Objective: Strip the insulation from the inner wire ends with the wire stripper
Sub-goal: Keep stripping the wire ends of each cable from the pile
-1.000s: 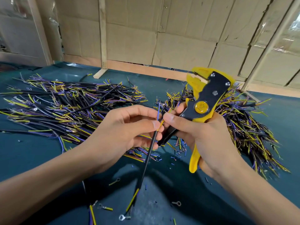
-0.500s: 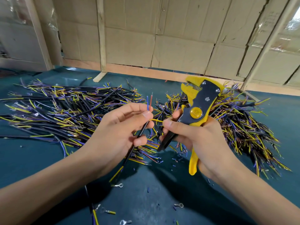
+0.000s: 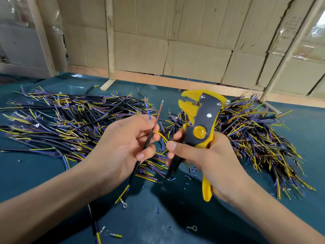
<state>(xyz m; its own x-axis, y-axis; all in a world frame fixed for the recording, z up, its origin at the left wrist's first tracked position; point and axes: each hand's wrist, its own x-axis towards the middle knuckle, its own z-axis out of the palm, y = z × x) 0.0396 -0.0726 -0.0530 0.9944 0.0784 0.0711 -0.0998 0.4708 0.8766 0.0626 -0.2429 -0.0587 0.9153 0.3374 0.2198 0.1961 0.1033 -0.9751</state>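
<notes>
Two bare hands at work above a dark teal worktop [image 3: 175, 226] with a smooth, matte surface. Left hand [image 3: 123, 147]: fingers curled round a black-sheathed cable [image 3: 146, 144], slim and round, held raised between the hands and tilted to the right. Three inner wires leave the sheath's upper end: one blue wire [image 3: 147, 111], one red wire [image 3: 159, 111] with a short bare metal tip, and one yellow wire [image 3: 161, 135] bent sideways toward the right hand. Cable's lower end hangs under the left wrist, ending in a yellow section with a small metal ring terminal [image 3: 124, 205] just above the worktop. Right hand [image 3: 202, 152]: fingers wrapped round the handles of a wire stripper [image 3: 200, 124], thumb and forefinger pinching the end of the yellow wire. Stripper: yellow plastic body, dark grey metal side plate with three bright rivets, round yellow pivot cap, toothed head pointing up and left, its jaws parted; one yellow handle tip shows below the palm. Left heap of cut cables [image 3: 70, 124] and right heap of cut cables [image 3: 255, 138]: black sheaths, yellow, blue and purple ends, frayed copper strands. Scattered on the worktop: small insulation offcuts [image 3: 189, 176], loose ring terminals [image 3: 192, 228]. Behind: creased cardboard panels [image 3: 193, 55] on pale wooden battens.
</notes>
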